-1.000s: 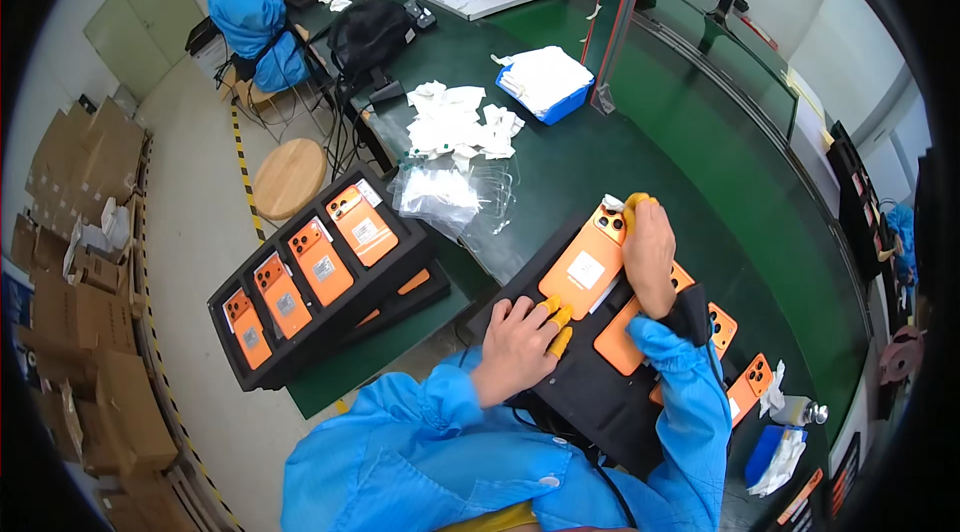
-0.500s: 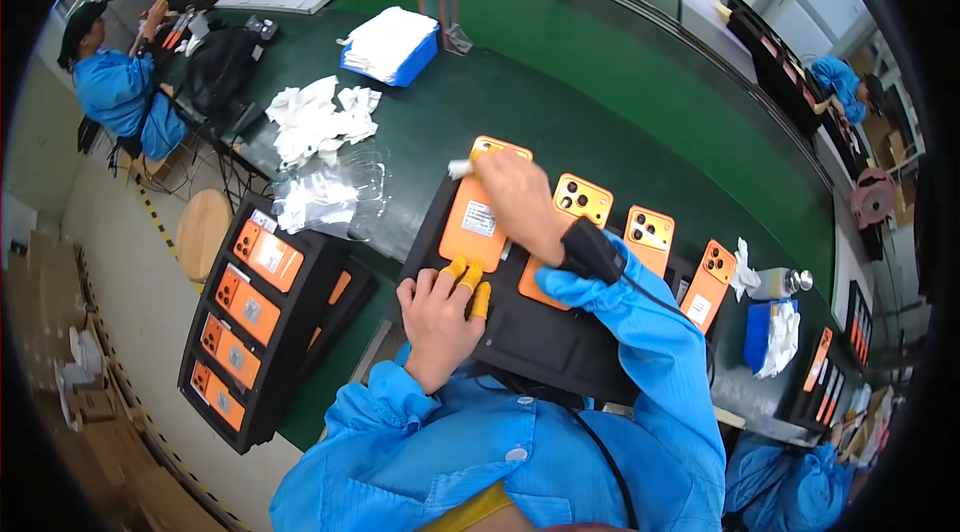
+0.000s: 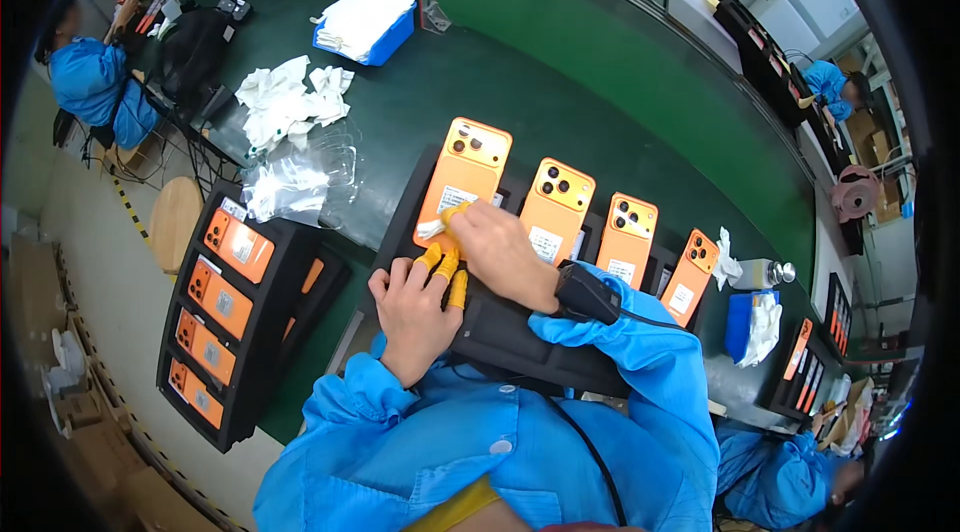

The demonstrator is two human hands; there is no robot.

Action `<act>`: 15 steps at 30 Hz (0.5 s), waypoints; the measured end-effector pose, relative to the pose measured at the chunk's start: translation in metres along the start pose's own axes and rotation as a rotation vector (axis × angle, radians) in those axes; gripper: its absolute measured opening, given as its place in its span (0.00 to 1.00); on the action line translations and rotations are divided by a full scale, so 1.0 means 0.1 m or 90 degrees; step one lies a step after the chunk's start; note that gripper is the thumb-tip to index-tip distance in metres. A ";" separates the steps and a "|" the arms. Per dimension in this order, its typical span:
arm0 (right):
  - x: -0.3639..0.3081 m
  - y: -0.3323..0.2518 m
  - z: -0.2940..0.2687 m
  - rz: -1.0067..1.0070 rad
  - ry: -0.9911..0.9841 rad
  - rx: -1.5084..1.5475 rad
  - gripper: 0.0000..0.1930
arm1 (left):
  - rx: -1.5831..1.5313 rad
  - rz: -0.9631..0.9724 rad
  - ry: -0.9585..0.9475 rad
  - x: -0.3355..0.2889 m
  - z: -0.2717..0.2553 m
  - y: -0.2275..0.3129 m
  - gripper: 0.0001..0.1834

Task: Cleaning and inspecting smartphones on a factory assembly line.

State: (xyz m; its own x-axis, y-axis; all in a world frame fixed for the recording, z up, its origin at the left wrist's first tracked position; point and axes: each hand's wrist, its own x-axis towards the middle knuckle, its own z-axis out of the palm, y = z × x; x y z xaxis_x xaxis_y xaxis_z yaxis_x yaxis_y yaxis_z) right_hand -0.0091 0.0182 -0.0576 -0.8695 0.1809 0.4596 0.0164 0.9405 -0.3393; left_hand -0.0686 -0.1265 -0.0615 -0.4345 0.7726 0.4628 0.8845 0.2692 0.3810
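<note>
My right hand (image 3: 505,257) is closed on a small folded white wipe (image 3: 431,229), pressing it to the lower back of an orange phone (image 3: 462,175). A yellow finger cot shows on this hand. My left hand (image 3: 415,317) lies with its fingers stretched apart; yellow cots cover several fingertips, which rest at the phone's bottom edge. The phone lies camera side up, a white label on its back, in a black foam tray (image 3: 520,337). Three more orange phones sit to its right: one beside my right hand (image 3: 557,207), another (image 3: 626,237), and the last (image 3: 690,277).
On the left stands a black foam tray stack (image 3: 255,332) holding several orange phones. Crumpled white cloths (image 3: 290,104), clear plastic film (image 3: 295,182) and a blue bin of wipes (image 3: 385,44) lie beyond. At right are a metal-capped bottle (image 3: 760,275) and another blue bin (image 3: 738,327). Co-workers sit nearby.
My right hand has moved with the wipe from the phone's top, near its cameras, down to its lower part. The left hand stays at the bottom edge. The whole view has shifted slightly.
</note>
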 end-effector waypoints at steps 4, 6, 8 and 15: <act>0.27 0.23 -0.03 0.025 0.086 -0.116 0.09 | 0.014 0.002 -0.003 0.00 -0.03 -0.02 0.12; 0.51 0.45 -0.07 0.085 0.129 -0.145 0.09 | 0.015 0.007 0.000 0.01 -0.03 -0.01 0.12; 0.52 0.39 -0.01 0.074 0.123 -0.124 0.08 | 0.018 0.005 0.004 0.01 0.00 -0.02 0.12; 0.26 0.02 0.06 -0.065 0.010 0.021 0.07 | -0.013 0.022 0.020 -0.03 0.01 -0.05 0.10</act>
State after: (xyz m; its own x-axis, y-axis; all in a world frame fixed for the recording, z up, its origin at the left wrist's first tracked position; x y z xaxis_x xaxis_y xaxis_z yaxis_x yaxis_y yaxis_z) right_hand -0.0346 0.0235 -0.0514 -0.8577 0.0897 0.5063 -0.0884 0.9443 -0.3170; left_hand -0.0716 -0.1303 -0.0654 -0.4095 0.7625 0.5009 0.8955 0.2309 0.3805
